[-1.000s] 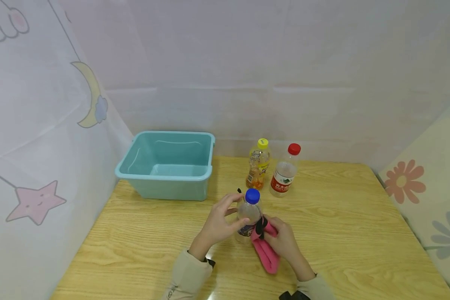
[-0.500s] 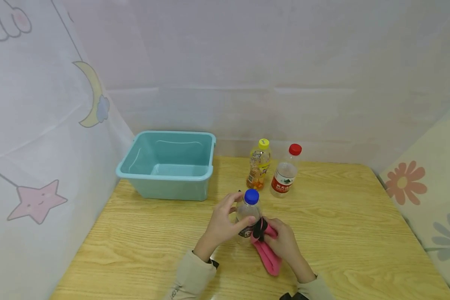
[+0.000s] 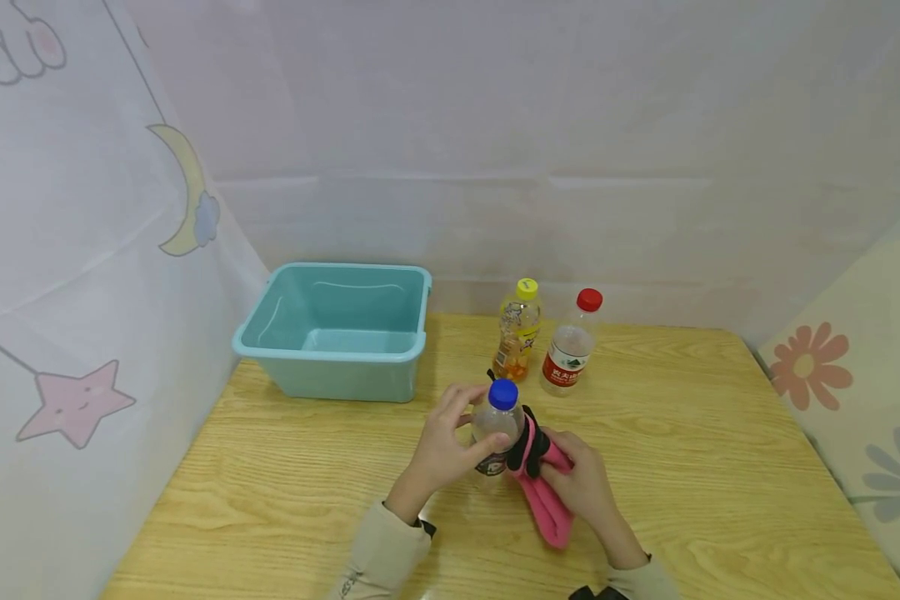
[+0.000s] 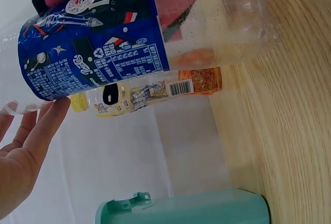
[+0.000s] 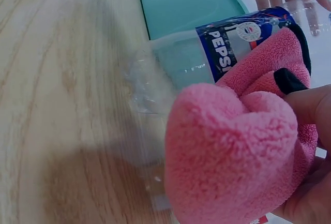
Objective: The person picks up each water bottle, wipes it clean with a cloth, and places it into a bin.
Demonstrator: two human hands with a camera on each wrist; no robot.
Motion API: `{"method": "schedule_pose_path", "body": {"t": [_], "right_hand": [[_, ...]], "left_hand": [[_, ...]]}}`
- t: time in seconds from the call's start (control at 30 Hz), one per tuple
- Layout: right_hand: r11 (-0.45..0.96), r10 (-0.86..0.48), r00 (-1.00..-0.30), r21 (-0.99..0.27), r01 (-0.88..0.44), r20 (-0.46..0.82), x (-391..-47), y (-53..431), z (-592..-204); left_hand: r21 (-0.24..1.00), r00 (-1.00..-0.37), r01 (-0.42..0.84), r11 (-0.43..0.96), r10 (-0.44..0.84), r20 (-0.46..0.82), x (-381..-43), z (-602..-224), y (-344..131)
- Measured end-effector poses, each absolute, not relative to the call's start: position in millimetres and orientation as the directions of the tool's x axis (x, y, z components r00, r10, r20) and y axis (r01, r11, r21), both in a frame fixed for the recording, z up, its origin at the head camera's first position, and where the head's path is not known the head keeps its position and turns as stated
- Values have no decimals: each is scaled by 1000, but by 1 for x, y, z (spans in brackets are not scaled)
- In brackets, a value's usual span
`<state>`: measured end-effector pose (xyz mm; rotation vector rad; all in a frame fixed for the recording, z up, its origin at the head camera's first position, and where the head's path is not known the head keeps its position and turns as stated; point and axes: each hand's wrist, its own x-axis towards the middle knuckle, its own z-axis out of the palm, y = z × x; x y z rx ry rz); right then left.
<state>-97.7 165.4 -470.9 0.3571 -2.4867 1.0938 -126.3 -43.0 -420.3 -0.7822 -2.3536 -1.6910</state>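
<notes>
A clear plastic Pepsi bottle with a blue cap stands upright on the wooden table. My left hand holds its upper part from the left, thumb in front and fingers behind. On the bottle's right side, my right hand grips a folded pink cloth with black edging and holds it against the bottle. In the left wrist view the dark blue label faces the camera, and the cloth shows behind the bottle. The right wrist view shows the fluffy cloth bunched in front of the right fingers.
Behind the hands stand a yellow-capped bottle with an orange lower part and a red-capped water bottle. A light teal plastic basin sits at the back left of the table. Printed cloth hangs around the table.
The right hand and pink cloth have shifted slightly to the right, and the cloth's black edging sits higher along the bottle. The left hand keeps its hold, having moved slightly right.
</notes>
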Motion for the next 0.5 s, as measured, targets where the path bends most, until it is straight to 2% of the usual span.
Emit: {"method": "schedule_pose_path", "body": {"t": [0.17, 0.5], "right_hand": [[655, -52, -876, -645, -392, 479, -97, 168, -468], [634, -33, -868, -661, -401, 496, -96, 172, -458]], "left_hand": [[846, -859, 473, 247, 344, 380, -127, -420, -45], [819, -831, 519, 246, 369, 416, -127, -418, -48]]}}
